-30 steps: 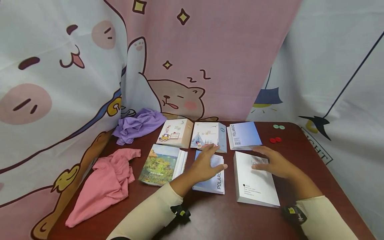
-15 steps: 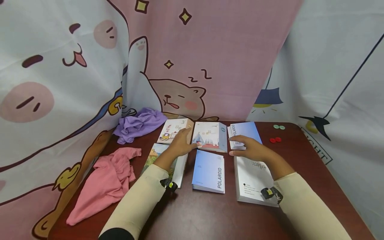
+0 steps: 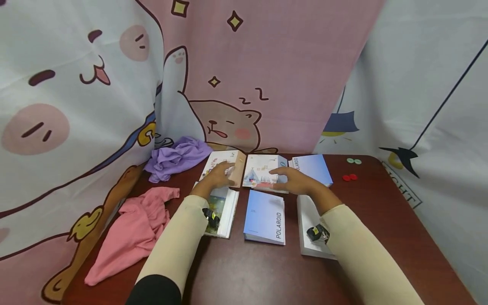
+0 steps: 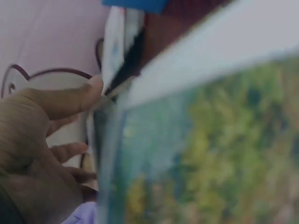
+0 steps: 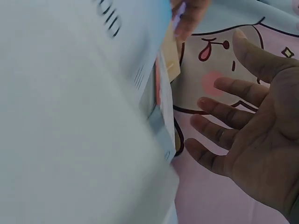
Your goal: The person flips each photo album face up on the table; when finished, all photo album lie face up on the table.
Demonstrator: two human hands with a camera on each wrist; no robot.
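Your left hand (image 3: pixel 218 177) resting on beige album (image 3: pixel 225 167) near table's (image 3: pixel 381 203) far edge, forearm crossing landscape album (image 3: pixel 221 209). Your right hand (image 3: pixel 293 180) lying flat across tent album (image 3: pixel 264 173) beside it. Blue POLAROID album (image 3: pixel 265 217) sitting mid-table; white album (image 3: pixel 310 218) lying under right forearm. Pink cloth (image 3: pixel 131 231) lying by left edge.

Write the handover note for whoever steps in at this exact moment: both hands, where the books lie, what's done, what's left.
Left hand: fingers relaxed, resting on the beige-spined book in the back row.
Right hand: open, over the tent-cover book, gripping nothing.
Books: three in the back row, including a blue Polaroid book; three in front, namely the landscape book, a second Polaroid book and a white book.
Done: none lifted or stacked.
Left: probably gathering them.
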